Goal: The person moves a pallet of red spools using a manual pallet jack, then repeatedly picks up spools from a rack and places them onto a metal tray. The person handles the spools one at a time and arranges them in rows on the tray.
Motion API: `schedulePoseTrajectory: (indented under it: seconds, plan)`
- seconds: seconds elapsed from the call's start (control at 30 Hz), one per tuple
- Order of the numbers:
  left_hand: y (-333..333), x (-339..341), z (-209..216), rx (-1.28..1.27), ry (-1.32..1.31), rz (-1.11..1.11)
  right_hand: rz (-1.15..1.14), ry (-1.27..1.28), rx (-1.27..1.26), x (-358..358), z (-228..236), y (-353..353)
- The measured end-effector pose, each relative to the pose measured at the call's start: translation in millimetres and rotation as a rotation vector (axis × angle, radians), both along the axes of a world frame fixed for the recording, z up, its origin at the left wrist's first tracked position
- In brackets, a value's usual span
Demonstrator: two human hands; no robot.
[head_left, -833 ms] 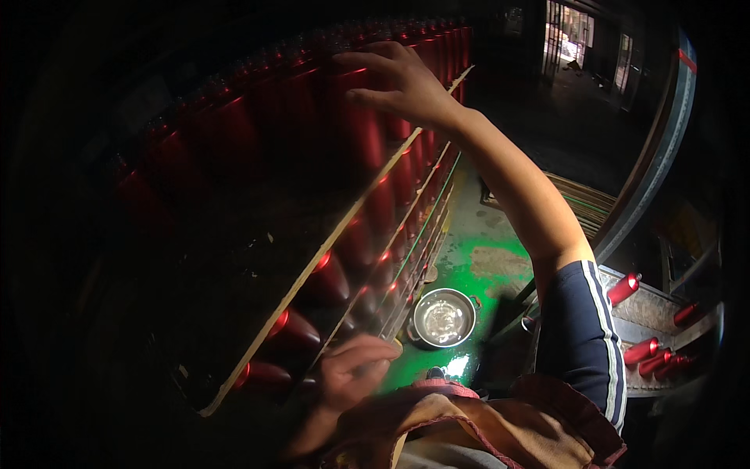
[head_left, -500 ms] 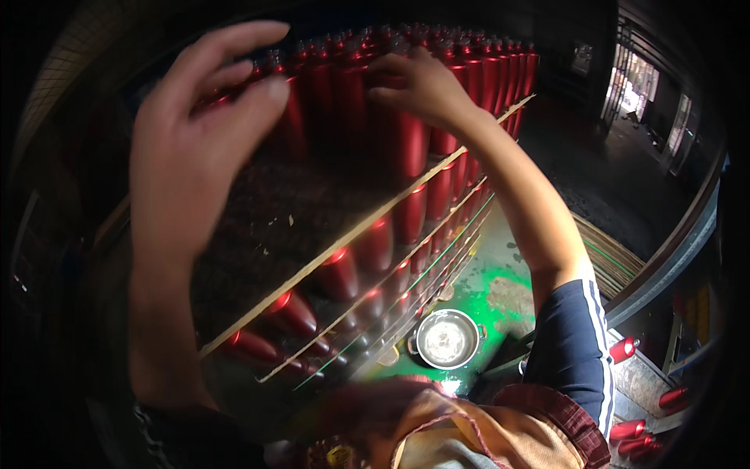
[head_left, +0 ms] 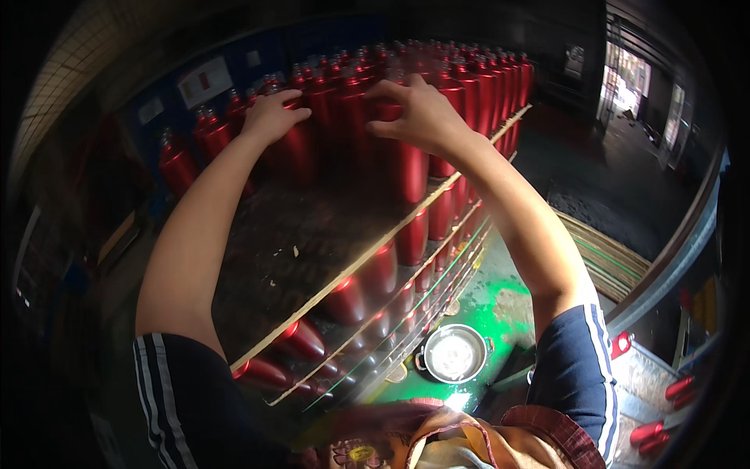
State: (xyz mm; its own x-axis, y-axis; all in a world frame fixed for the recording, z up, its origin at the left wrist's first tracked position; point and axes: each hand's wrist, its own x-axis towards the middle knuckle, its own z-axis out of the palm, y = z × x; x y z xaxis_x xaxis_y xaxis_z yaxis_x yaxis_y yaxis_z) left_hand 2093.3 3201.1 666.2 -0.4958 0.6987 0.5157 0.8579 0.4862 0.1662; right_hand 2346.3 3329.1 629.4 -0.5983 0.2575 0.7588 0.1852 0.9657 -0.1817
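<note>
Dim workshop, stacked board tiers: left hand [head_left: 269, 116] and right hand [head_left: 418, 117], fingers curled around upright red cylinders [head_left: 406, 168], steadying the packed rows.

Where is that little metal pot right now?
In the head view the metal pot sits low and right of centre, on the green floor patch, just beside the foot of the stacked red bottles.
</note>
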Motion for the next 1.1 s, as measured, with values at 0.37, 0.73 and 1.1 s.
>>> schedulePoseTrajectory:
  seconds: [0.37,0.73,1.1]
  plan:
    - [-7.5,-25.2,-19.8,0.214,0.134,-0.126,0.006,0.398,-0.046,52.8,-36.7,-26.4]
    - [-122.6,123.1,-6.5,0.266,0.438,-0.690,-0.041,0.898,-0.760,276.7,-167.9,-110.2]
    - [-216.3,336.2,-158.2,0.490,-0.988,-0.887,-0.257,0.891,-1.116,448.1,-327.9,-176.8]
